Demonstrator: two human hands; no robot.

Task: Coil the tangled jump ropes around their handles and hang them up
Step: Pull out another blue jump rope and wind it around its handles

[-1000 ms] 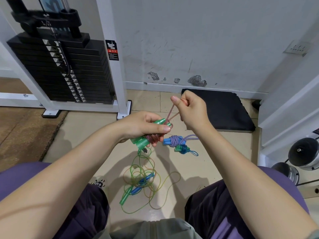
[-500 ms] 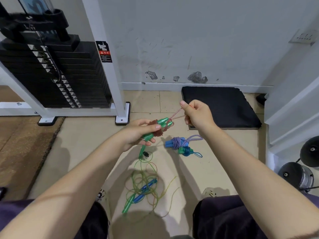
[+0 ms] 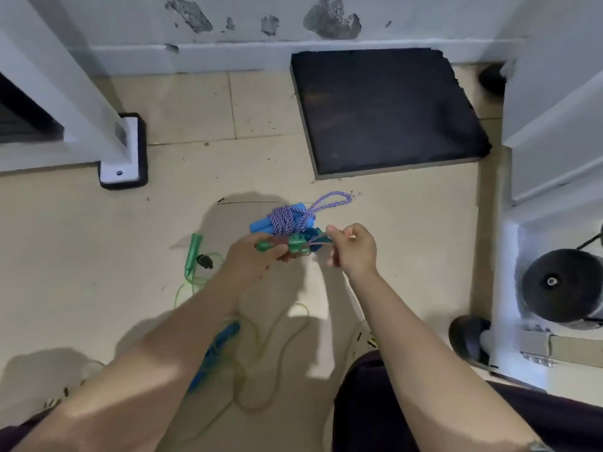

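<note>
The left hand (image 3: 248, 259) grips green handles (image 3: 280, 245) wound with reddish rope; right-hand (image 3: 354, 249) fingers pinch its loose end (image 3: 318, 240), just below the blue-handled coiled bundle (image 3: 287, 220).

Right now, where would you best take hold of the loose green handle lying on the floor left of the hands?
Pinch the green handle across its bare upper shaft, coming from above. It lies flat, and its lower end runs into the tangled green cord, which would crowd a grip.
</note>
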